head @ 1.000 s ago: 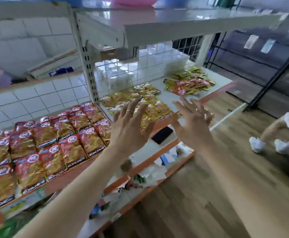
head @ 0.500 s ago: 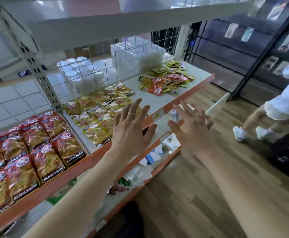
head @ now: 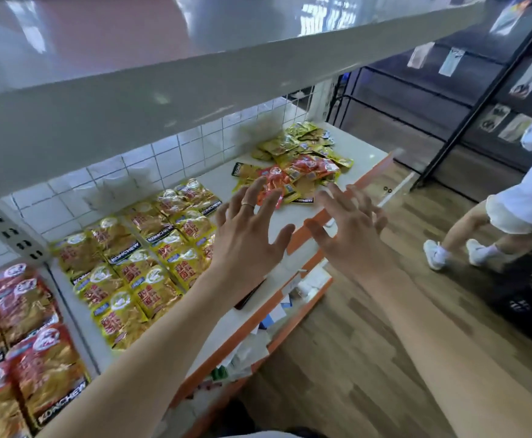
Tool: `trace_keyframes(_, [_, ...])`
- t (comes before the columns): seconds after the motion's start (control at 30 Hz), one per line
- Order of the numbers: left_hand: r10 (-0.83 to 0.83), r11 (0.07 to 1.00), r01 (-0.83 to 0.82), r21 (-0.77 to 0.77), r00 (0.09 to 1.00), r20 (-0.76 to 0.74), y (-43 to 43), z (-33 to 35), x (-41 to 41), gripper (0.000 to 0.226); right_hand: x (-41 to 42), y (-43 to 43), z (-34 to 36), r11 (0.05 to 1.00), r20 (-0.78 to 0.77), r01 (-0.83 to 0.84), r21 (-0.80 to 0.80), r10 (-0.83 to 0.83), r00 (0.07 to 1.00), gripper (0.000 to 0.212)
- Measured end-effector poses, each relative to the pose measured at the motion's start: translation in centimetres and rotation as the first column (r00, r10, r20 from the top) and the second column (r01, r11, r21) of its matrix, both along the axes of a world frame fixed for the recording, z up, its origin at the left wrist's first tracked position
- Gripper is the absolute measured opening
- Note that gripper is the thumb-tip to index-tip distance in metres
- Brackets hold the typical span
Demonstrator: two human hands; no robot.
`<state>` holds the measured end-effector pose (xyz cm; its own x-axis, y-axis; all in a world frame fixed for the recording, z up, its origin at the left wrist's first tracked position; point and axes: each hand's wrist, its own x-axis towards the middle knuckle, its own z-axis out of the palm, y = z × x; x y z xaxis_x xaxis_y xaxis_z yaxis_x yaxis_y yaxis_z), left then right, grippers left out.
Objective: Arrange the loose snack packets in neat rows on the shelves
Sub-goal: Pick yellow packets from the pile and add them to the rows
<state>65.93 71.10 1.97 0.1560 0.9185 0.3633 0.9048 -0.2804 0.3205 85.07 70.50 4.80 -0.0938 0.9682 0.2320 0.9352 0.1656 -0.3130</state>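
Both my left hand (head: 245, 238) and right hand (head: 350, 238) hover splayed (empty) near loose packets (head: 299, 165) on the shelf (head: 365, 150), likely to gather them.

You can read the brand name KONCHEW, in white letters on a dark band, on several yellow packets (head: 160, 233) that lie in rows on the shelf (head: 217, 175). The same word stands on the red packets (head: 65, 403) at your left and on one packet at the near edge of the loose pile (head: 302, 200). The big red characters on the yellow packets are too blurred to read.
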Motion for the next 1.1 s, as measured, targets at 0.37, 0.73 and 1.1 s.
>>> trace_keyframes(0.37, [0.038, 0.999, -0.039, -0.015, 0.998, -0.049, 9.0, -2.6, 5.4, 0.068, 6.2, 11.3, -3.6, 0.998, -0.045, -0.057, -0.009, 0.056, 0.997, 0.059])
trace_keyframes(0.73, [0.214, 0.965, -0.226, -0.134, 0.972, -0.097, 20.8, -5.7, 15.1, 0.069, 15.3, 27.1, -6.7, 0.977, -0.026, -0.194, -0.09, 0.192, 0.981, 0.054])
trace_keyframes(1.1, [0.342, 0.912, -0.352, -0.211, 0.936, -0.086, 27.2, -6.8, 18.3, 0.057, 18.4, 36.3, -9.0, 0.948, -0.079, -0.243, -0.207, 0.231, 0.97, 0.054])
